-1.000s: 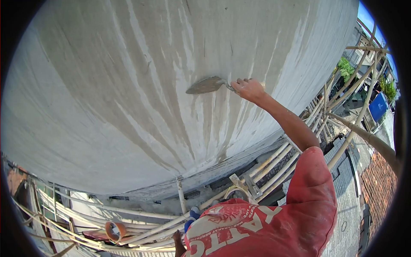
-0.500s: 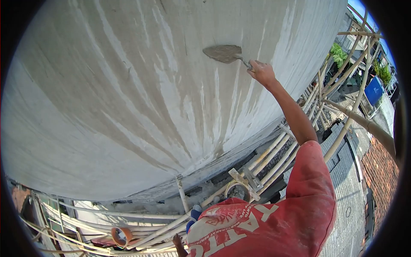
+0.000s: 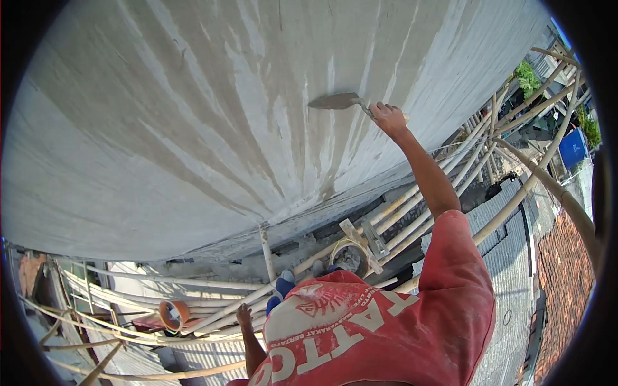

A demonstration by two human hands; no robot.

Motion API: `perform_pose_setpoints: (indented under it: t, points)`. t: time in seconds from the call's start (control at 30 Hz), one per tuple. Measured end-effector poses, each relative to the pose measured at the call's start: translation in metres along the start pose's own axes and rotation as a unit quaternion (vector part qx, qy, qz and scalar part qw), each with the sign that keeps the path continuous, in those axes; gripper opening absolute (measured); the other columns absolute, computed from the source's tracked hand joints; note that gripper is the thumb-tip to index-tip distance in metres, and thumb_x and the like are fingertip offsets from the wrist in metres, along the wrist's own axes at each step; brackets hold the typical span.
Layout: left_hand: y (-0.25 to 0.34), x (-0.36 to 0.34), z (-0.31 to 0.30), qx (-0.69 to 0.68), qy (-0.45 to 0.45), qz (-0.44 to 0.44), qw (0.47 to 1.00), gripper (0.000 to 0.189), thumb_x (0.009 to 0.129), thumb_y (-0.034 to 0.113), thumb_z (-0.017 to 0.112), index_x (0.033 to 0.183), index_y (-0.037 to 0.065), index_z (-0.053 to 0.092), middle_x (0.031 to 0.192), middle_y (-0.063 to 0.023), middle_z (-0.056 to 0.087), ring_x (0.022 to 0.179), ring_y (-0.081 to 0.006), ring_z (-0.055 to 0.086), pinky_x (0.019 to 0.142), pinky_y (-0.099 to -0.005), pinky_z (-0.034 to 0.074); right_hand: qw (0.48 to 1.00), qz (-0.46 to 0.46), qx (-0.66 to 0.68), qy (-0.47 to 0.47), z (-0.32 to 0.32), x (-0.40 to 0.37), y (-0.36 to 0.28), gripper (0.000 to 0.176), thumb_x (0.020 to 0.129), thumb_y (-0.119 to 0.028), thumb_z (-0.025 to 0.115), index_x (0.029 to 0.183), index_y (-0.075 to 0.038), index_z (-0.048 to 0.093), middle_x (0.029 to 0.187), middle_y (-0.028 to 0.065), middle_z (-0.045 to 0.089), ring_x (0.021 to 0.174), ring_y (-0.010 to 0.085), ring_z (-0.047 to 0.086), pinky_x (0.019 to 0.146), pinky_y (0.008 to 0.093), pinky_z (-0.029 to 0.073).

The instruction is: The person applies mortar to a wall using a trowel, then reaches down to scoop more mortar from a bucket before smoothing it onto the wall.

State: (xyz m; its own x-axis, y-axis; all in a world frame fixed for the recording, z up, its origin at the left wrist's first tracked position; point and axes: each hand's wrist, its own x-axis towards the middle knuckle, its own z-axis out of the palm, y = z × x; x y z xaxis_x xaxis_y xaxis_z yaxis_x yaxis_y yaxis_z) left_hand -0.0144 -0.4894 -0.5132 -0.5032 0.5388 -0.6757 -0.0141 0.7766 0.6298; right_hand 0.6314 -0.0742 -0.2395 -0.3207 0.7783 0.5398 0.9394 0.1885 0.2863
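Note:
My right hand is closed around the handle of a pointed trowel, its arm stretched out to the grey plastered wall. The blade is coated with grey mortar and lies at or very near the wall; any gap between them is hard to judge. Wet, darker streaks run down the wall around it. Low down beside my body hangs my left hand, small in view, holding nothing visible, with its fingers loosely apart.
Bamboo scaffold poles run below and at the right. A bucket with grey mortar stands near my feet, a wooden-handled tool and a metal-faced one beside it. An orange container sits lower left. Roofs lie below.
My right hand has brought the trowel a little lower along the wall and tilted its blade more edge-on. My left hand has come up and further into view. The camera view has shifted.

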Motion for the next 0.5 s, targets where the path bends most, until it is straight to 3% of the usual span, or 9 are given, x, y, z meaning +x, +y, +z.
perform_pose_setpoints:
  t: [0.13, 0.2, 0.23, 0.27, 0.3, 0.33, 0.4, 0.43, 0.5]
  points:
    - [-0.022, 0.007, -0.013, 0.040, 0.025, 0.022, 0.999, 0.032, 0.089, 0.029, 0.055, 0.109, 0.005, 0.060, 0.093, -0.0066, 0.065, 0.070, -0.0146, 0.062, 0.047, -0.0273, 0.045, 0.994, -0.070, 0.009, -0.088, 0.040, -0.054, -0.034, 0.025, 0.071, -0.020, 0.066, 0.086, -0.014, 0.047, 0.075, 0.0044, 0.056, 0.069, 0.0232, 0.064, 0.056, 0.0379, 0.051]
    - [-0.036, -0.003, -0.015, -0.001, 0.064, 0.058, 0.996, 0.032, 0.088, 0.028, 0.058, 0.106, 0.001, 0.061, 0.085, -0.0070, 0.063, 0.068, -0.0146, 0.062, 0.049, -0.0268, 0.046, 0.995, 0.004, 0.063, -0.079, 0.040, -0.063, -0.058, 0.025, 0.072, -0.022, 0.067, 0.088, -0.014, 0.049, 0.077, 0.0051, 0.057, 0.070, 0.0248, 0.063, 0.055, 0.0383, 0.051]
    - [-0.045, -0.013, -0.016, -0.019, 0.064, 0.041, 0.997, 0.033, 0.088, 0.027, 0.059, 0.106, 0.000, 0.061, 0.083, -0.0076, 0.063, 0.069, -0.0145, 0.062, 0.052, -0.0260, 0.046, 0.994, -0.016, 0.078, -0.080, 0.035, -0.063, -0.072, 0.025, 0.072, -0.022, 0.067, 0.088, -0.014, 0.049, 0.077, 0.0051, 0.057, 0.070, 0.0248, 0.063, 0.055, 0.0383, 0.051]
    - [-0.050, -0.019, -0.014, -0.039, 0.061, 0.027, 0.997, 0.033, 0.087, 0.026, 0.060, 0.107, -0.001, 0.061, 0.081, -0.0082, 0.063, 0.070, -0.0144, 0.062, 0.054, -0.0252, 0.047, 0.988, 0.030, 0.134, -0.066, 0.029, -0.060, -0.082, 0.023, 0.075, -0.023, 0.066, 0.089, -0.013, 0.050, 0.077, 0.0061, 0.058, 0.070, 0.0267, 0.063, 0.055, 0.0391, 0.050]
    - [-0.041, -0.041, -0.011, 0.023, 0.064, -0.014, 0.998, 0.034, 0.088, 0.028, 0.057, 0.106, -0.001, 0.062, 0.086, -0.0122, 0.065, 0.075, -0.0179, 0.063, 0.065, -0.0298, 0.048, 0.977, 0.079, 0.189, -0.054, 0.020, -0.055, -0.091, 0.022, 0.078, -0.024, 0.065, 0.091, -0.012, 0.052, 0.077, 0.0071, 0.059, 0.070, 0.0286, 0.062, 0.054, 0.0399, 0.049]
    - [-0.040, -0.050, -0.007, 0.040, 0.065, -0.011, 0.997, 0.034, 0.088, 0.028, 0.057, 0.106, -0.001, 0.062, 0.087, -0.0124, 0.066, 0.076, -0.0181, 0.063, 0.066, -0.0300, 0.048, 0.976, 0.068, 0.198, -0.052, 0.005, -0.042, -0.103, 0.022, 0.078, -0.024, 0.065, 0.091, -0.012, 0.052, 0.077, 0.0071, 0.059, 0.070, 0.0286, 0.062, 0.054, 0.0399, 0.049]
    - [-0.061, -0.058, -0.002, 0.065, 0.060, -0.002, 0.996, 0.035, 0.087, 0.028, 0.057, 0.106, -0.001, 0.062, 0.087, -0.0128, 0.066, 0.076, -0.0185, 0.063, 0.067, -0.0303, 0.048, 0.944, 0.167, 0.283, 0.017, -0.035, -0.010, -0.136, 0.026, 0.081, -0.028, 0.065, 0.094, -0.008, 0.054, 0.076, 0.0102, 0.059, 0.069, 0.0308, 0.061, 0.055, 0.0389, 0.047]
    - [-0.074, -0.059, 0.002, 0.075, 0.057, 0.004, 0.996, 0.035, 0.087, 0.028, 0.057, 0.106, -0.001, 0.062, 0.088, -0.0130, 0.066, 0.076, -0.0186, 0.063, 0.067, -0.0305, 0.048, 0.944, 0.160, 0.287, 0.024, -0.052, 0.005, -0.146, 0.026, 0.081, -0.028, 0.065, 0.094, -0.008, 0.054, 0.076, 0.0102, 0.059, 0.069, 0.0308, 0.061, 0.055, 0.0389, 0.047]
    - [-0.096, -0.060, 0.007, 0.090, 0.052, 0.006, 0.995, 0.035, 0.087, 0.029, 0.056, 0.105, -0.001, 0.062, 0.089, -0.0134, 0.066, 0.077, -0.0190, 0.063, 0.068, -0.0309, 0.048, 0.892, 0.184, 0.410, 0.047, -0.086, 0.042, -0.156, 0.028, 0.086, -0.030, 0.061, 0.092, -0.004, 0.054, 0.074, 0.0134, 0.059, 0.066, 0.0315, 0.059, 0.058, 0.0381, 0.045]
